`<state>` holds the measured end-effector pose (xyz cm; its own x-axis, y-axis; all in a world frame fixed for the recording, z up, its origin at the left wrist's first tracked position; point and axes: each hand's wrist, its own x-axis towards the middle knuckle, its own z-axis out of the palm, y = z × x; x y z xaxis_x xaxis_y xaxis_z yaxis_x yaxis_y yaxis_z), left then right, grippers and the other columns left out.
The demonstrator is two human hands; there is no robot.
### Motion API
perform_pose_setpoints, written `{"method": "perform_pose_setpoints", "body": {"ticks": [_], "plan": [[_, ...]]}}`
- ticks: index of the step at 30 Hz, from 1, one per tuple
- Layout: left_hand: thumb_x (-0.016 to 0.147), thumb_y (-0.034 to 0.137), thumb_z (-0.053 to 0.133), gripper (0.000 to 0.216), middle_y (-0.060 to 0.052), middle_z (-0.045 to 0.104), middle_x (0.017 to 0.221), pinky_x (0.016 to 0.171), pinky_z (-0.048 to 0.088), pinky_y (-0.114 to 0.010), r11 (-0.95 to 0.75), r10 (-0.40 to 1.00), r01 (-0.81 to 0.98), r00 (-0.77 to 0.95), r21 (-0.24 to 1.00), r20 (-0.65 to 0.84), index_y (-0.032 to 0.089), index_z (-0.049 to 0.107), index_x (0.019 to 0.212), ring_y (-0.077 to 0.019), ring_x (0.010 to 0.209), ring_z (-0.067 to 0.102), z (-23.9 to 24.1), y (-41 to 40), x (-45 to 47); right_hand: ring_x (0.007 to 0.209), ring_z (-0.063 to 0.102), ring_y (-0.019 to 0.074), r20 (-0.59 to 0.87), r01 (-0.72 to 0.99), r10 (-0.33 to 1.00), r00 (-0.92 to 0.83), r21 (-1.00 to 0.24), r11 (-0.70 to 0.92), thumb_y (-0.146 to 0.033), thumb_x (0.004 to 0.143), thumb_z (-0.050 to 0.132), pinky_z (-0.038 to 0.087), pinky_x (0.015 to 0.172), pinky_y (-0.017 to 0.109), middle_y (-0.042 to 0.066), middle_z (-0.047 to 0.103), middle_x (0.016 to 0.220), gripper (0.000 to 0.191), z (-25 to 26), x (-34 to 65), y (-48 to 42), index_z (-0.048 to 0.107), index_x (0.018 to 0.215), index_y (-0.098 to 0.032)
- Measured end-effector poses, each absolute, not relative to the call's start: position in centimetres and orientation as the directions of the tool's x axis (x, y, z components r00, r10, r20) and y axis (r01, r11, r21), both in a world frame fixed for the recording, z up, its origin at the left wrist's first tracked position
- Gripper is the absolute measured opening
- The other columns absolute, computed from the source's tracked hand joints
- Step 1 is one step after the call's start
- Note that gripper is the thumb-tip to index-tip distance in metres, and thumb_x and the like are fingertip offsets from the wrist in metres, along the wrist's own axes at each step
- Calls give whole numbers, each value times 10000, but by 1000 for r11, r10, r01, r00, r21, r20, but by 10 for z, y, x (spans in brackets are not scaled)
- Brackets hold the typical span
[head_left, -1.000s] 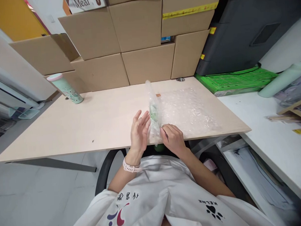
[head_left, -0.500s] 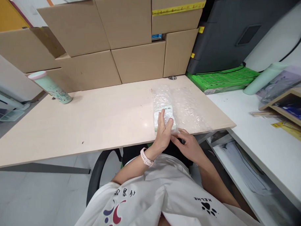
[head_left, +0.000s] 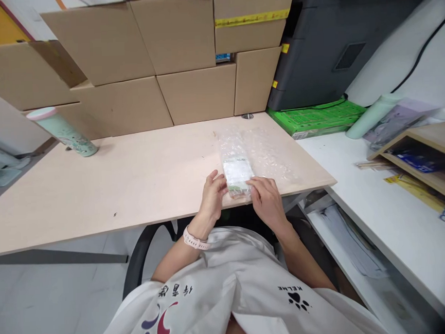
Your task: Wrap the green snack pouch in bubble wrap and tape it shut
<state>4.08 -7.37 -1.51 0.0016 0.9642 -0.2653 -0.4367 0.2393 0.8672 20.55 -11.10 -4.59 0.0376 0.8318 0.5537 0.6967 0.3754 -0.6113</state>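
Both hands meet at the near edge of a pale wooden desk (head_left: 135,180), where the left hand (head_left: 212,196), a pale pink watch (head_left: 194,238) on its wrist, curls its fingers against the left side of a small white-and-green flat packet (head_left: 237,174) swathed in clear bubble wrap (head_left: 266,153), while the right hand (head_left: 266,199) presses its fingertips on the packet's near right corner; neither hand is clenched, and both appear to be pinning the bundle flat, not lifting it. Judging from how things lie, the wrapping looks partly done: one fold of the film already covers the packet, which sits at the sheet's left edge, and the greater part of the sheet lies spread out to the right, unrolled, with no tape or seal to be seen. By count there is one packet, one sheet of bubble wrap and two hands at work. One mint-green tumbler with a pink lid (head_left: 60,130) stands at the far left of the desk, well apart from the hands. At least seven brown cardboard boxes (head_left: 181,32) are stacked along the far side, two bearing yellow tape. One dark grey machine (head_left: 335,46) sits on one bright green plastic crate (head_left: 315,119) at the far right, beside a white side table (head_left: 395,209) holding one pale green roll (head_left: 374,114) and other items too blurred to count.
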Motion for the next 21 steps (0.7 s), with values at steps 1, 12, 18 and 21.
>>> {"method": "perform_pose_setpoints", "body": {"ticks": [1,12,18,21], "plan": [[780,225,677,473,-91,582,1347,1117,436,-479,242,966,-453,30,858,-256,254,523,1226,-302,1323,532,-12,-74,39,1143,579,337,540,681,842,7,-619,391,-395,1014,345,452,1006,572,118,663,1155,358,-44,202,-111,657,1118,-254],[914,298,544,660,-81,286,1644,1264,249,-493,-336,887,-64,313,940,338,251,287,1520,-238,1526,287,-13,-97,68,1174,631,266,160,83,981,-107,-982,169,-515,989,447,488,1030,443,57,683,1236,392,-37,197,-102,605,1282,-307],[916,346,509,725,-118,145,1674,1303,122,-479,-415,837,183,461,891,295,110,265,1557,-259,1566,98,-28,-95,106,836,679,261,134,251,984,121,-963,100,-495,915,575,555,787,455,40,727,884,250,-52,249,-113,712,967,-293],[910,448,562,795,-100,152,1673,1295,172,-483,-336,877,186,419,923,235,148,242,1573,-281,1561,108,-32,-93,118,801,664,277,306,514,873,379,-855,76,-481,908,581,528,787,491,62,722,917,218,-49,266,-118,709,900,-304]]}}
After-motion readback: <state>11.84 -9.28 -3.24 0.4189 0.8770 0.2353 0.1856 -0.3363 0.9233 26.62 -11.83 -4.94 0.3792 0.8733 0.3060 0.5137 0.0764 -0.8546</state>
